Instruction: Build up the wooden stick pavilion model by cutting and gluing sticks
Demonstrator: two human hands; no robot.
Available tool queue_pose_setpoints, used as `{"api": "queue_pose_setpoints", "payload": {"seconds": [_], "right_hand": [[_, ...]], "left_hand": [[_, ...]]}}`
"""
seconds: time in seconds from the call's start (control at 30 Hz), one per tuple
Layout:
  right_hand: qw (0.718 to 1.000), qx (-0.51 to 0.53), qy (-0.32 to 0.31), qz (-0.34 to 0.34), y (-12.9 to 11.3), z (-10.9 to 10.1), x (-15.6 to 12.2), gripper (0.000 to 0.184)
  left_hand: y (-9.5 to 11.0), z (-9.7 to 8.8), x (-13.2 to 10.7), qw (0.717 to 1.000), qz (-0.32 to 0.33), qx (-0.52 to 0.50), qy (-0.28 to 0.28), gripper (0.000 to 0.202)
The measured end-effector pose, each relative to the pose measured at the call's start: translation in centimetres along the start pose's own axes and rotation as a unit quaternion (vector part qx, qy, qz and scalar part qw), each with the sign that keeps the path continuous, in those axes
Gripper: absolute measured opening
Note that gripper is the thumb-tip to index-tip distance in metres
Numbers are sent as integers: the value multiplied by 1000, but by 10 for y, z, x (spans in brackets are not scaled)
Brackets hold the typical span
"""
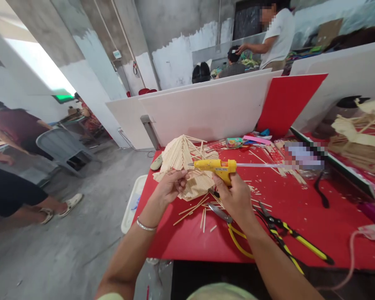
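My right hand (pixel 236 196) is wrapped around the grip of a yellow hot glue gun (pixel 214 166), whose nozzle points left. A long clear glue stick (pixel 259 165) sticks out of its back. Close to the nozzle, the fingers of my left hand (pixel 173 185) pinch what looks like a thin wooden stick (pixel 165 171), mostly hidden by the fingers. Just behind both hands stands a model built of pale wooden sticks (pixel 175 156), with a peaked, layered surface. The gun and my hands cover part of it.
Loose sticks (pixel 192 208), scissors with yellow handles (pixel 237 237) and yellow-black pliers (pixel 287 237) lie on the red table (pixel 187 246). White boards (pixel 200 112) and a red board (pixel 290 100) stand behind. A white cable (pixel 351 254) runs at right. Other people are nearby.
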State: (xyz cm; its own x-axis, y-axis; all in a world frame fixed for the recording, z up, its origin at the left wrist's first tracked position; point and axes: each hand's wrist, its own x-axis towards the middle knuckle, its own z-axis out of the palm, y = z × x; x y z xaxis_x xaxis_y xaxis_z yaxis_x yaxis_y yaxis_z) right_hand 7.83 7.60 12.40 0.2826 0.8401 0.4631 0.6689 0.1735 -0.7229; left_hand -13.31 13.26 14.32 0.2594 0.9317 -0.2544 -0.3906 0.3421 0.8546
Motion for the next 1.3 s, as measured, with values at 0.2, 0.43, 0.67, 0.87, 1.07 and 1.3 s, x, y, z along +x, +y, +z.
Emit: {"api": "queue_pose_setpoints", "payload": {"seconds": [0.2, 0.43, 0.67, 0.87, 1.07, 1.3], "right_hand": [[1000, 5, -3, -4, -1, -3, 0, 48], [999, 37, -11, 5, 0, -7, -2, 44], [999, 50, -12, 2, 3, -8, -3, 43], [997, 72, -21, 7, 5, -9, -9, 43], [997, 76, -28, 16, 7, -18, -8, 41], [995, 86, -38, 21, 15, -13, -6, 42]], "left_hand": [[1, 3, -2, 1000, 8, 21, -1, 28], [4, -1, -14, 994, 32, 99, 26, 38], [-10, -12, -51, 914, 244, 242, 217, 29], [-40, 4, -68, 820, 336, 347, 307, 22], [-43, 26, -51, 761, 383, 417, 317, 11], [-35, 32, -42, 768, 403, 397, 300, 8]]}}
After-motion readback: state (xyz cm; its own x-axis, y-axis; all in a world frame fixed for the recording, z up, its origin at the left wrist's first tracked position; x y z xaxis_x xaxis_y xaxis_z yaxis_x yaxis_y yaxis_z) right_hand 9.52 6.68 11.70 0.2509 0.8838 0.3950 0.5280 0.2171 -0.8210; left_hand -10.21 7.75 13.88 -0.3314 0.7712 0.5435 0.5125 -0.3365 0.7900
